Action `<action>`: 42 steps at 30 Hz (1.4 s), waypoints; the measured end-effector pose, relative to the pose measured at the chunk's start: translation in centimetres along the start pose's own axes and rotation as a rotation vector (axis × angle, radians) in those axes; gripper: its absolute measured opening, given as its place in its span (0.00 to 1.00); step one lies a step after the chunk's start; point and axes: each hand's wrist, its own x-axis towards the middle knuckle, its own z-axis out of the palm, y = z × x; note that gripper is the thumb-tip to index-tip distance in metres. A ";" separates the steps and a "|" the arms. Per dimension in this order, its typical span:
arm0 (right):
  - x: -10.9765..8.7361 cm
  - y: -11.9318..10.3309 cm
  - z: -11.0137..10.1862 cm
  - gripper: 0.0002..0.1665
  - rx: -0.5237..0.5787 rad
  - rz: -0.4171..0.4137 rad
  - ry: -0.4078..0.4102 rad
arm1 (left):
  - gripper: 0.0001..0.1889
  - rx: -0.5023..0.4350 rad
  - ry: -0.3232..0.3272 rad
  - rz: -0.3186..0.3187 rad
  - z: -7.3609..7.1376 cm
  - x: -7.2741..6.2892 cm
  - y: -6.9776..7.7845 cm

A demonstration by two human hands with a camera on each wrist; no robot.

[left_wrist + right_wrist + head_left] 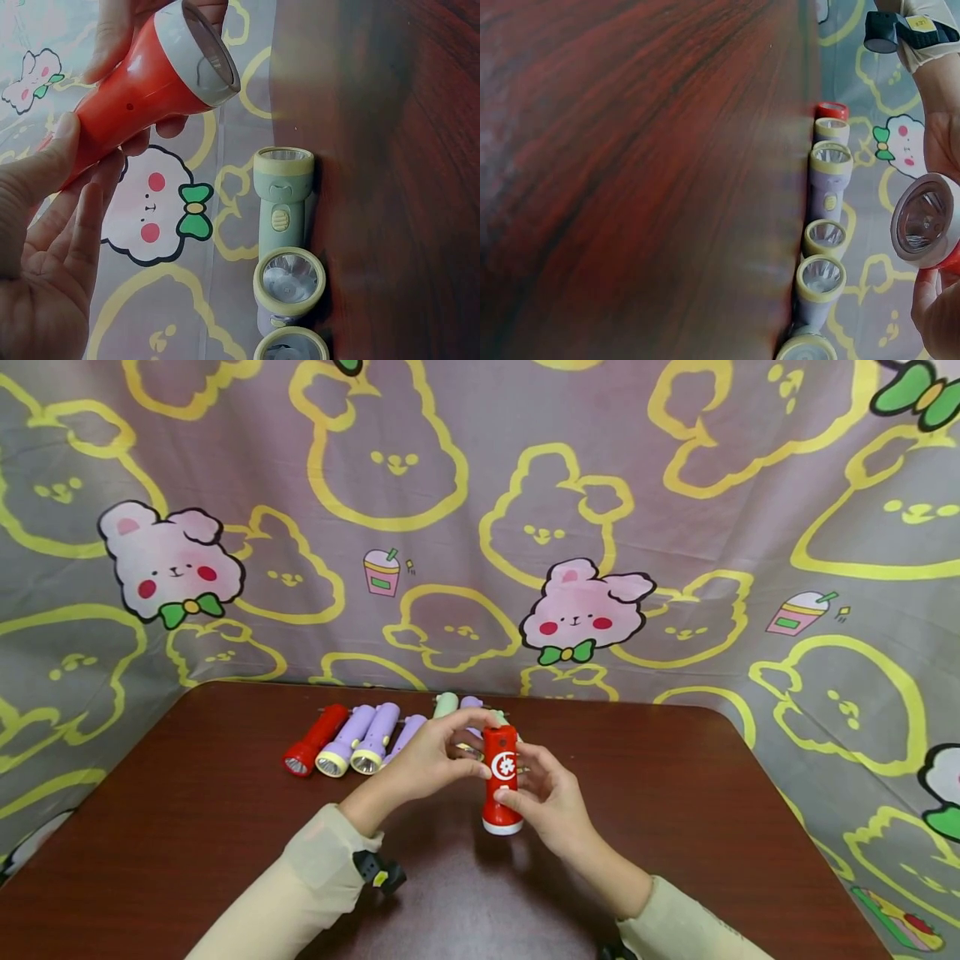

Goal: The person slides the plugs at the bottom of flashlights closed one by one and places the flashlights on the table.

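A red flashlight (pixel 498 812) with a white rim is held upright above the table, its lens end down and a white emblem on its body. My left hand (pixel 435 758) holds its upper end between thumb and fingers. Lower on the barrel, my right hand (pixel 555 802) grips it, thumb across the front. In the left wrist view the same flashlight (pixel 131 86) shows its pale head, with the left thumb (pixel 66 139) against the tail part. The right wrist view catches its lens (pixel 924 217) at the right edge.
Behind the hands, several flashlights lie on the dark wooden table (pixel 187 827): a red one (pixel 318 739), purple ones (pixel 378 735) and a green one (pixel 446 704). Some are partly hidden by the left hand. A patterned cloth (pixel 465 527) hangs around the table's far edge.
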 end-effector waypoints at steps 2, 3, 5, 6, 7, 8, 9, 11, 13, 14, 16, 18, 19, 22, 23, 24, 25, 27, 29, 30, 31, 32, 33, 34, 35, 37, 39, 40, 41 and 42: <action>0.0 0.0 0.0 0.32 -0.003 0.001 -0.001 | 0.28 -0.003 0.007 -0.003 0.0 0.0 0.0; 0.0 0.0 0.0 0.32 -0.006 -0.002 0.000 | 0.28 -0.006 0.011 -0.003 0.1 0.0 0.0; 0.0 -0.1 -0.1 0.32 -0.013 -0.006 -0.002 | 0.28 -0.013 0.016 -0.003 0.1 0.0 0.0; 0.0 -0.1 -0.1 0.31 -0.013 -0.009 -0.004 | 0.28 -0.020 0.018 -0.002 0.1 0.1 0.0; 0.0 -0.1 -0.1 0.31 -0.014 -0.012 -0.006 | 0.28 -0.025 0.018 -0.001 0.0 0.0 0.0; 0.0 -0.2 -0.1 0.31 -0.014 -0.013 -0.008 | 0.28 -0.029 0.017 0.002 0.0 0.0 0.0; 0.0 -0.2 -0.1 0.31 -0.014 -0.010 -0.011 | 0.28 -0.035 0.016 0.003 0.0 0.0 0.0; -0.1 -0.4 -0.2 0.31 -0.006 -0.005 -0.016 | 0.28 -0.042 0.016 0.010 0.1 0.0 0.0; -0.1 -0.4 -0.2 0.31 0.001 0.004 -0.018 | 0.28 -0.042 0.021 0.023 0.1 0.0 0.0; -0.1 -0.4 -0.3 0.32 0.001 0.005 -0.019 | 0.28 -0.044 0.025 0.032 0.2 0.0 0.0; -0.1 -0.5 -0.5 0.32 -0.007 -0.001 -0.016 | 0.28 -0.045 0.036 0.050 0.3 0.1 0.0; -0.2 -0.5 -0.7 0.33 -0.027 -0.012 -0.005 | 0.29 -0.048 0.048 0.066 0.5 0.2 0.1; -0.2 -0.4 -0.8 0.33 -0.036 -0.025 0.000 | 0.28 -0.050 0.053 0.074 0.6 0.4 0.1; -0.4 -0.5 -1.1 0.32 -0.061 -0.063 0.020 | 0.28 -0.041 0.068 0.089 0.9 0.7 0.2; -0.5 -0.4 -1.2 0.31 -0.068 -0.072 0.023 | 0.27 -0.035 0.072 0.091 1.0 0.8 0.2; -0.5 -0.4 -1.2 0.31 -0.072 -0.081 0.025 | 0.27 -0.026 0.074 0.092 1.2 0.9 0.2; -0.6 -0.4 -1.3 0.31 -0.078 -0.085 0.028 | 0.27 -0.017 0.077 0.093 1.3 1.0 0.2; -0.7 -0.4 -1.6 0.30 -0.097 -0.088 0.035 | 0.27 -0.001 0.082 0.092 1.5 1.1 0.3; -0.8 -0.4 -1.8 0.30 -0.120 -0.091 0.039 | 0.27 0.007 0.083 0.089 1.7 1.3 0.4; -0.9 -0.4 -2.0 0.30 -0.134 -0.092 0.040 | 0.27 0.013 0.083 0.087 1.8 1.3 0.4; -0.9 -0.5 -2.2 0.30 -0.148 -0.094 0.040 | 0.27 0.014 0.084 0.085 1.9 1.4 0.5; -0.9 -0.5 -2.3 0.29 -0.162 -0.096 0.038 | 0.27 0.015 0.084 0.081 2.0 1.4 0.6; -1.0 -0.5 -2.5 0.29 -0.178 -0.101 0.036 | 0.27 0.017 0.085 0.077 2.2 1.5 0.6; -1.0 -0.5 -2.7 0.29 -0.196 -0.107 0.034 | 0.27 0.018 0.085 0.071 2.3 1.5 0.7; -1.0 -0.6 -2.8 0.29 -0.212 -0.112 0.032 | 0.26 0.019 0.085 0.066 2.5 1.6 0.7; -1.1 -0.7 -3.2 0.29 -0.245 -0.125 0.029 | 0.26 0.013 0.084 0.058 2.8 1.7 0.8; -1.2 -0.8 -3.4 0.29 -0.276 -0.134 0.030 | 0.26 0.008 0.083 0.054 3.1 1.8 0.9; -1.3 -0.8 -3.6 0.29 -0.288 -0.136 0.030 | 0.26 0.005 0.083 0.053 3.3 1.9 0.9; -1.3 -0.8 -3.7 0.29 -0.297 -0.135 0.031 | 0.26 0.001 0.083 0.053 3.5 2.0 0.9; -1.4 -0.8 -3.9 0.29 -0.310 -0.137 0.032 | 0.26 0.002 0.084 0.053 3.6 2.1 0.9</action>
